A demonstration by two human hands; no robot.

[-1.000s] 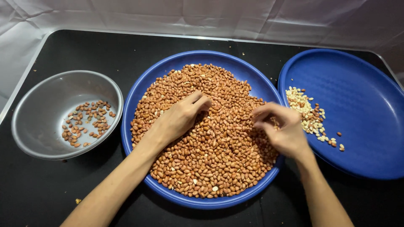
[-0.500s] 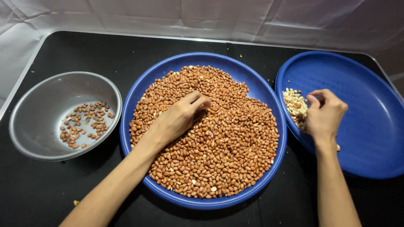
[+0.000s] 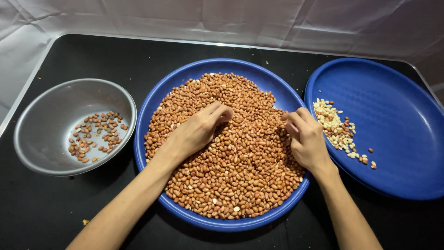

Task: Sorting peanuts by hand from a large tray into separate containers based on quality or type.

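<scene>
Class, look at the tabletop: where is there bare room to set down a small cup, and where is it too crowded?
Bare black table lies behind the metal bowl, and along the front edge left of the left hand. The right blue plate is mostly bare. The middle plate, heaped with peanuts, is crowded.

Two blue trays — one (image 3: 185,85) heaped with red-skinned peanuts (image 3: 240,185), far too many to count, the other (image 3: 397,120) carrying one small pile of pale peanuts (image 3: 335,127). One grey metal bowl (image 3: 41,115) — a few dozen peanuts (image 3: 95,136) inside. Two hands: left hand (image 3: 196,129), right hand (image 3: 307,139).
</scene>
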